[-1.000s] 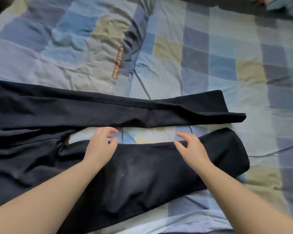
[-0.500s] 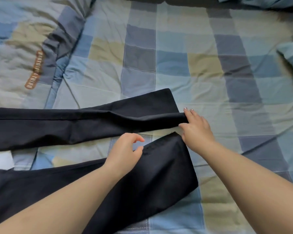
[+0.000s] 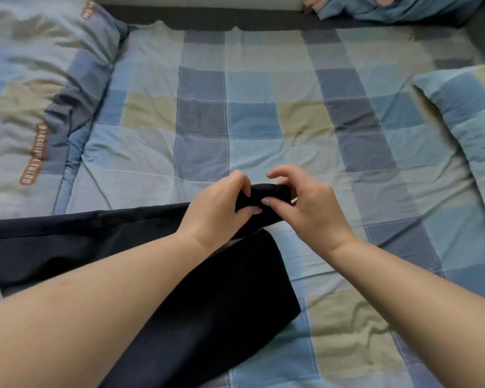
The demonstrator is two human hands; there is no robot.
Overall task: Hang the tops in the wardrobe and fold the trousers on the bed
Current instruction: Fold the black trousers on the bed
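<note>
Trousers (image 3: 67, 242): dark, spread over our checked bedspread (image 3: 252, 113), filling lower left to centre of the frame | left hand (image 3: 219, 208): we pinch the far leg's hem, lifted at centre | right hand (image 3: 311, 208): thumb pinches the same hem, fingers curled above | near leg: flat under our forearms | pillow (image 3: 465, 113): right edge

A rumpled checked quilt (image 3: 39, 88) is bunched at upper left, a checked pillow (image 3: 471, 113) is seen at right, and blue cloth (image 3: 398, 8) at upper right.
</note>
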